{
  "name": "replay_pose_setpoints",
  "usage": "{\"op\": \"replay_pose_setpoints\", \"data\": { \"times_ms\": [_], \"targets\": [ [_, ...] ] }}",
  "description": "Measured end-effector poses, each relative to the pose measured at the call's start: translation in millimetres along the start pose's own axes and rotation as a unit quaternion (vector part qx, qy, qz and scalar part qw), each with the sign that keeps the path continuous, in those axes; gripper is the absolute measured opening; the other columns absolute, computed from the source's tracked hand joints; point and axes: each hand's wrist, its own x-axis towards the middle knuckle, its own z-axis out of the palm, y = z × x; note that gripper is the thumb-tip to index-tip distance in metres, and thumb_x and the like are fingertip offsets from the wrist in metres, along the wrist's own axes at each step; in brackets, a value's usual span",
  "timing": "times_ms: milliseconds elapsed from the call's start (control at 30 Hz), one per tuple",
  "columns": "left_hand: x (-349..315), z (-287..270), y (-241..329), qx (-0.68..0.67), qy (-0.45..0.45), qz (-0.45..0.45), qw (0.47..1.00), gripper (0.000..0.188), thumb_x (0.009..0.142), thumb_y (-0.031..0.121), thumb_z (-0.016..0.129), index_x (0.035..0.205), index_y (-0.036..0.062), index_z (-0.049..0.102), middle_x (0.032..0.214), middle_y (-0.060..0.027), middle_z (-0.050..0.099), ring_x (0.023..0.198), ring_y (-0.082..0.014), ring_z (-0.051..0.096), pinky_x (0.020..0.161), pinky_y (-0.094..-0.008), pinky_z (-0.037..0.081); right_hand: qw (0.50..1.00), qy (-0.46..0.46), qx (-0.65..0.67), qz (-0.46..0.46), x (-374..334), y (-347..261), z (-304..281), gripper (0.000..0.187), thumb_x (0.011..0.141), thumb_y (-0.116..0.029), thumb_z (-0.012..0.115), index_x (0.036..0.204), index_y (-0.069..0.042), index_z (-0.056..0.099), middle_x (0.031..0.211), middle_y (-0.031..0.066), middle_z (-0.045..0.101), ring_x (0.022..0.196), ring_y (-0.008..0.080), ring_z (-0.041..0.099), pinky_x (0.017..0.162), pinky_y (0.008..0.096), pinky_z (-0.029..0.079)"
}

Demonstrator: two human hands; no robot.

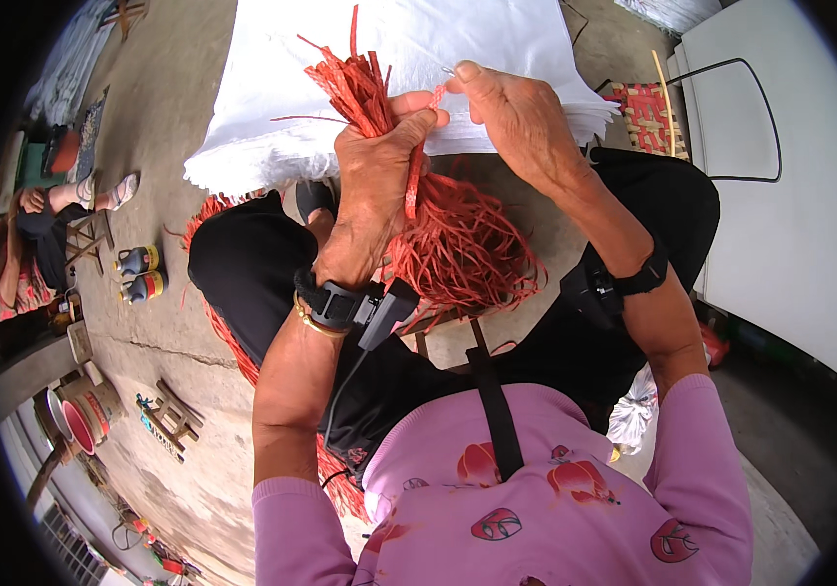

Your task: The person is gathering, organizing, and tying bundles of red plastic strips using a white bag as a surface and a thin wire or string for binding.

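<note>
My left hand is closed round a bundle of red strips, whose loose ends stick up past the fingers. More of the red strips hang below in a tangled mass between my knees. From the left fingertips a short pinkish-red braided piece stretches toward my right hand. That hand is pinched, thumb uppermost, with a thin metal tip showing beside the thumb; whether it is a needle or a hook I cannot tell. Behind both hands lies a stack of white cloth.
A red-and-cream woven seat stands on the right, beside a large white panel. At left are two dark jugs, a small wooden stool, buckets and a seated person. More red strips trail beside my left leg.
</note>
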Motion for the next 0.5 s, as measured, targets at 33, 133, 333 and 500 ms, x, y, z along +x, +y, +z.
{"op": "replay_pose_setpoints", "data": {
  "times_ms": [33, 133, 333, 500],
  "targets": [
    [0.4, -2.7, 0.8, -0.004, 0.001, 0.007, 1.0, 0.014, 0.081, 0.003, 0.064, 0.095, 0.0001, 0.064, 0.08, -0.0067, 0.067, 0.047, -0.005, 0.045, 0.041, -0.0194, 0.036, 0.999, -0.001, -0.031, -0.036, 0.2, 3.0, -1.0, 0.021, 0.089, -0.018, 0.051, 0.085, 0.0, 0.06, 0.068, 0.011, 0.059, 0.06, 0.0244, 0.057, 0.057, 0.0323, 0.045],
    [0.9, -7.5, 0.7, 0.016, 0.003, 0.016, 1.0, 0.014, 0.083, 0.007, 0.065, 0.095, -0.0001, 0.064, 0.079, -0.0069, 0.066, 0.048, -0.0067, 0.046, 0.045, -0.0204, 0.039, 0.989, -0.009, -0.099, -0.109, -0.4, 9.7, -0.7, 0.012, 0.085, -0.011, 0.051, 0.086, -0.001, 0.059, 0.071, 0.01, 0.06, 0.061, 0.0229, 0.058, 0.055, 0.0305, 0.047],
    [0.3, -7.6, -0.1, 0.019, -0.016, 0.023, 0.999, 0.015, 0.083, 0.01, 0.066, 0.095, -0.0002, 0.064, 0.078, -0.0062, 0.065, 0.049, -0.0072, 0.046, 0.046, -0.0212, 0.039, 0.976, 0.045, -0.137, -0.163, 0.5, 11.6, 5.0, 0.006, 0.077, -0.009, 0.056, 0.074, -0.005, 0.054, 0.063, 0.0077, 0.054, 0.059, 0.0251, 0.058, 0.05, 0.0368, 0.047],
    [-1.1, -4.8, 1.7, -0.003, -0.028, 0.015, 0.999, 0.013, 0.083, 0.009, 0.066, 0.091, 0.0, 0.064, 0.076, -0.0046, 0.065, 0.047, -0.0063, 0.045, 0.044, -0.0201, 0.038, 0.975, 0.041, -0.133, -0.173, -0.4, 12.2, 4.9, 0.007, 0.076, -0.009, 0.056, 0.073, -0.004, 0.053, 0.064, 0.0084, 0.054, 0.062, 0.0252, 0.058, 0.054, 0.0377, 0.047]
  ]
}}
